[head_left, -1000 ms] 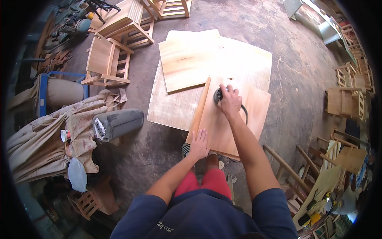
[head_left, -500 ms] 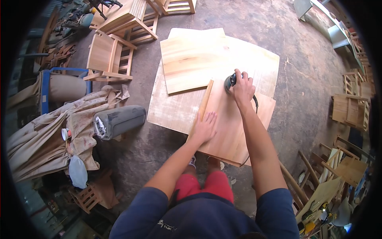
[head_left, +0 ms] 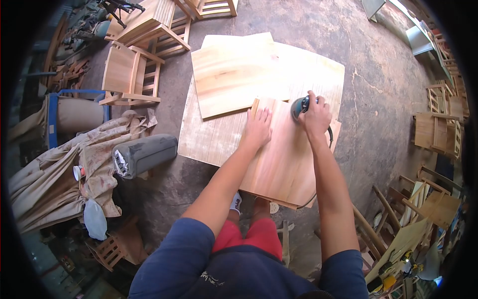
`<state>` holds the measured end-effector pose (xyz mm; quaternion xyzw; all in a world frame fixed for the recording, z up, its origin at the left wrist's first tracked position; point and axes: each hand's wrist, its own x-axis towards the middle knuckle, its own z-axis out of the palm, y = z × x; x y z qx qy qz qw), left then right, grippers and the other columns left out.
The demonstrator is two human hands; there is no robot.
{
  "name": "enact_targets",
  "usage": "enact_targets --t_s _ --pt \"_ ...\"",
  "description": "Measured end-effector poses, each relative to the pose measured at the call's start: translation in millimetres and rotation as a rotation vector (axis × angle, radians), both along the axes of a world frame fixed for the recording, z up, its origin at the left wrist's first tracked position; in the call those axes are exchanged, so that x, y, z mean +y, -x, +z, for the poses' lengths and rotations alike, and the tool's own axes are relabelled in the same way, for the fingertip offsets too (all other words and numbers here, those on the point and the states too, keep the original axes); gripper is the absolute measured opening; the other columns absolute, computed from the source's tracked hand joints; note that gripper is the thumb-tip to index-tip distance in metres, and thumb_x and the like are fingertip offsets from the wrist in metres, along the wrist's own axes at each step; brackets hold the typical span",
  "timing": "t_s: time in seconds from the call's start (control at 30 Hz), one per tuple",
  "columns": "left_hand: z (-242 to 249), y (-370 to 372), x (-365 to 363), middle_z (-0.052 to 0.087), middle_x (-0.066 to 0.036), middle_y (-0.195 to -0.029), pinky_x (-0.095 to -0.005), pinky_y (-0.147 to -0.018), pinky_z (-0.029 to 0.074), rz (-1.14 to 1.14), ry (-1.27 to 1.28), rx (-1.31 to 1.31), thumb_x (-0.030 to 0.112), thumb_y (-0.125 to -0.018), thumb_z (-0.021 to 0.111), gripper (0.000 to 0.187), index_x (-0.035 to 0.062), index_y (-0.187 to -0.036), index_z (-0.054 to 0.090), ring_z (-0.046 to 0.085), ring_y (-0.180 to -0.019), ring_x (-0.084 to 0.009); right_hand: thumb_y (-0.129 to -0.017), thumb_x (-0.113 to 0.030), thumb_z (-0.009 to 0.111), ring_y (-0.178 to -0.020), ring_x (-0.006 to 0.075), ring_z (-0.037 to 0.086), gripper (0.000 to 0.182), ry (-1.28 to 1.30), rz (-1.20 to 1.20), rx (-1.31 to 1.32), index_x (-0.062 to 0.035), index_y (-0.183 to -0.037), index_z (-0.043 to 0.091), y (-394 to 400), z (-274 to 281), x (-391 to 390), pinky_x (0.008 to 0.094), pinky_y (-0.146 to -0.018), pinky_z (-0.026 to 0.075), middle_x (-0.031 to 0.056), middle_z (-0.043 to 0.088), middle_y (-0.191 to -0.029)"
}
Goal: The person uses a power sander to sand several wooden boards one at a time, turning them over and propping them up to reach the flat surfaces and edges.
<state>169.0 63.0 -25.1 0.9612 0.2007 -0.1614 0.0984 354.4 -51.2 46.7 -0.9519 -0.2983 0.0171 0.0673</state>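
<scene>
A dark teal power sander (head_left: pixel 298 108) rests on a wooden panel (head_left: pixel 284 164) near its upper right, and my right hand (head_left: pixel 317 115) is wrapped round its top. Its black cord runs down past the wrist. My left hand (head_left: pixel 258 127) lies flat on the same panel near its left edge, fingers spread, pressing on the wood and holding nothing. A narrow wooden strip (head_left: pixel 255 107) shows by its fingertips. Another panel (head_left: pixel 224 79) lies behind, on a pale, worn work table (head_left: pixel 199 139).
Wooden chairs (head_left: pixel 119 70) stand at the upper left. A grey padded block (head_left: pixel 149 154) and a draped stained cloth (head_left: pixel 55 169) are at the left. Wooden furniture (head_left: pixel 438 133) and loose boards (head_left: pixel 398 249) line the right side.
My right hand and the sander have moved to the right. My left hand has moved forward along the panel's left edge. The view has shifted slightly.
</scene>
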Motion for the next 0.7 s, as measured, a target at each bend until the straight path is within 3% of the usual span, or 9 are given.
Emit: enact_targets --t_s 0.13,0.3,0.43,0.7 --pt "8 63 -35 0.034 -0.016 -0.173 -0.0687 -0.127 0.018 -0.058 0.027 -0.078 0.048 -0.098 0.061 0.084 0.0039 -0.165 0.037 0.030 -0.160 -0.0322 -0.075 -0.019 0.079 -0.111 0.0308 0.066 0.070 -0.062 0.158 -0.047 -0.0334 -0.142 0.062 31 3 27 0.0473 -0.076 0.059 0.0035 0.063 -0.135" --pt "20 129 -61 0.032 -0.018 -0.173 -0.0683 -0.128 0.016 -0.088 0.070 0.001 0.049 -0.090 0.071 0.097 0.0030 -0.166 0.033 0.027 -0.162 -0.0328 -0.075 -0.014 0.081 -0.112 0.0315 0.065 0.075 -0.024 0.266 0.020 -0.0377 -0.142 0.057 57 13 56 0.0479 -0.076 0.060 0.0025 0.060 -0.135" --pt "22 169 -82 0.032 -0.018 -0.174 -0.0682 -0.128 0.015 -0.098 0.056 0.049 0.048 -0.088 0.072 0.097 0.0020 -0.165 0.035 0.024 -0.163 -0.0325 -0.082 -0.011 0.075 -0.111 0.0322 0.064 0.058 -0.019 0.240 0.069 -0.0352 -0.132 0.058 79 21 62 0.0500 -0.075 0.057 0.0017 0.060 -0.129" --pt "24 233 -107 0.028 -0.020 -0.175 -0.0666 -0.130 0.014 -0.085 0.152 0.039 0.044 -0.087 0.074 0.099 0.0004 -0.166 0.033 0.022 -0.164 -0.0332 -0.082 -0.012 0.078 -0.117 0.0355 0.062 0.060 0.056 0.172 0.124 -0.0334 -0.134 0.057 119 24 42 0.0541 -0.082 0.057 0.0042 0.059 -0.135"
